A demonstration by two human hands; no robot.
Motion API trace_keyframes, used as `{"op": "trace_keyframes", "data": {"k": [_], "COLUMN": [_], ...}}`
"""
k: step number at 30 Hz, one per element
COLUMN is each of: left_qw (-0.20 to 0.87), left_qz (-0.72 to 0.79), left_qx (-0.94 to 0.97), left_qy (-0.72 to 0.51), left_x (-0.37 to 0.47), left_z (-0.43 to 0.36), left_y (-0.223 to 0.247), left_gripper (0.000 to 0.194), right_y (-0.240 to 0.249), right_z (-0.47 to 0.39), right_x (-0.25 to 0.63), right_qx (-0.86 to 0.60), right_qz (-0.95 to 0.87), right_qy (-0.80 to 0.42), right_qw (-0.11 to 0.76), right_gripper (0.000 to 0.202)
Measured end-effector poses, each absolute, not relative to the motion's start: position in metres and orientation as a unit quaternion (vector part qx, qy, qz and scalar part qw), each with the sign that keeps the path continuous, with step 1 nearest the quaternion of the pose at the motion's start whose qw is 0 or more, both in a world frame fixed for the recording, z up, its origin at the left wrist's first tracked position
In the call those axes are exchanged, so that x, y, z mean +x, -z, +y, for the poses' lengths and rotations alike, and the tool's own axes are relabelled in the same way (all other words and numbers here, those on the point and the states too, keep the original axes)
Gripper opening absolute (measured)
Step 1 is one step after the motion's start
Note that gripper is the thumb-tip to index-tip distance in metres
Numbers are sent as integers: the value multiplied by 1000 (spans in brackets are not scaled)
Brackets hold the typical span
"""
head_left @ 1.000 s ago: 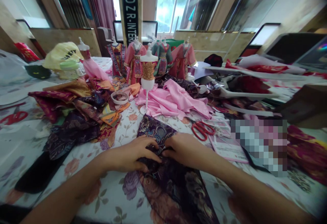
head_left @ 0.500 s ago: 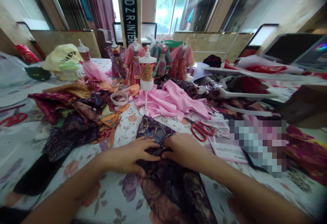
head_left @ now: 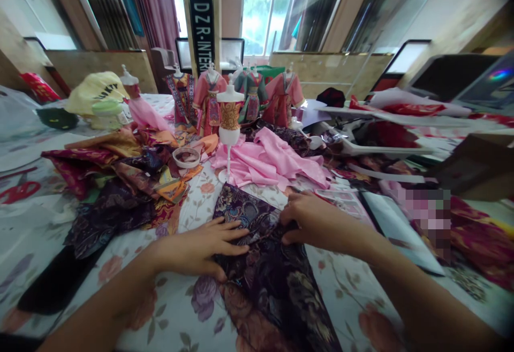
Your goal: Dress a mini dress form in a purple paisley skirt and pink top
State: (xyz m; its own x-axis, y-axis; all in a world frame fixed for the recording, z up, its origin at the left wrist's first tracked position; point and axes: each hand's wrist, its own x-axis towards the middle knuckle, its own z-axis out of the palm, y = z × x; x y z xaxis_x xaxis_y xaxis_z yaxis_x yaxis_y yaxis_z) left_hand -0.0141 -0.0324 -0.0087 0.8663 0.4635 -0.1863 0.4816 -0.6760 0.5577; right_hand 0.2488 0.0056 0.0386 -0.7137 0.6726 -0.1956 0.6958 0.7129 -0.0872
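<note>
A dark purple brocade fabric [head_left: 277, 277] with a floral pattern lies on the table in front of me, running toward my body. My left hand [head_left: 209, 245] rests on its left edge, palm down and fingers spread. At the fabric's right edge is my right hand [head_left: 305, 221], its fingers bent and its thumb apart from them, with fabric showing in the gap. Just beyond the fabric stands a small white mannequin [head_left: 230, 121] in a gold-patterned bodice. Pink satin [head_left: 269, 159] lies crumpled beside its base.
Several small dressed mannequins [head_left: 211, 100] stand at the back. A roll of tape [head_left: 186, 157] and a heap of brocade scraps [head_left: 116, 164] lie left, with red-handled scissors [head_left: 20, 192] farther out. Right are a tablet-like flat object [head_left: 401, 231] and a cardboard box [head_left: 477, 164].
My right hand has moved right, away from my left hand, and now covers where red scissors lay. More of the dark brocade shows between my hands. My left hand has spread slightly flatter.
</note>
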Motion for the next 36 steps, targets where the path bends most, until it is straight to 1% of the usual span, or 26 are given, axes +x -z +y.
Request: {"op": "trace_keyframes", "data": {"k": [2, 4, 7, 9, 11, 15, 17, 21, 25, 29, 36], "left_qw": [313, 316, 300, 277, 263, 264, 258, 244, 254, 266, 244], "left_qz": [257, 263, 305, 339, 356, 371, 370, 349, 338, 342, 295], "left_qx": [914, 912, 900, 885, 873, 865, 871, 891, 896, 892, 917], "left_qy": [16, 1, -86, -158, -203, -211, -195, -159, -136, -132, -113], "left_x": [-15, -13, -3, 6, 13, 21, 21, 21, 19, 15, 8], "left_z": [-32, -32, -34, -35, -38, -44, -45, -46, -46, -45, -43], "left_y": [7, 7, 15, 24, 31, 36, 35, 32, 25, 16, 15], "left_gripper": [59, 50, 32, 27, 23, 15, 18, 36, 37, 39, 39], "right_y": [-41, -42, -42, -40, -38, -33, -32, -32, -31, -31, -26], "right_z": [11, 13, 14, 14, 16, 22, 24, 25, 24, 23, 24], "right_x": [255, 258, 257, 257, 257, 261, 262, 265, 264, 262, 259], "right_qx": [363, 352, 345, 345, 344, 338, 337, 338, 331, 323, 315], "right_qz": [922, 922, 918, 914, 909, 902, 901, 897, 897, 903, 907], "right_qy": [115, 147, 184, 205, 225, 260, 265, 277, 285, 278, 275], "right_qw": [68, 66, 67, 65, 64, 61, 57, 60, 67, 52, 46], "right_gripper": [10, 8, 8, 9, 10, 11, 12, 12, 10, 11, 11]}}
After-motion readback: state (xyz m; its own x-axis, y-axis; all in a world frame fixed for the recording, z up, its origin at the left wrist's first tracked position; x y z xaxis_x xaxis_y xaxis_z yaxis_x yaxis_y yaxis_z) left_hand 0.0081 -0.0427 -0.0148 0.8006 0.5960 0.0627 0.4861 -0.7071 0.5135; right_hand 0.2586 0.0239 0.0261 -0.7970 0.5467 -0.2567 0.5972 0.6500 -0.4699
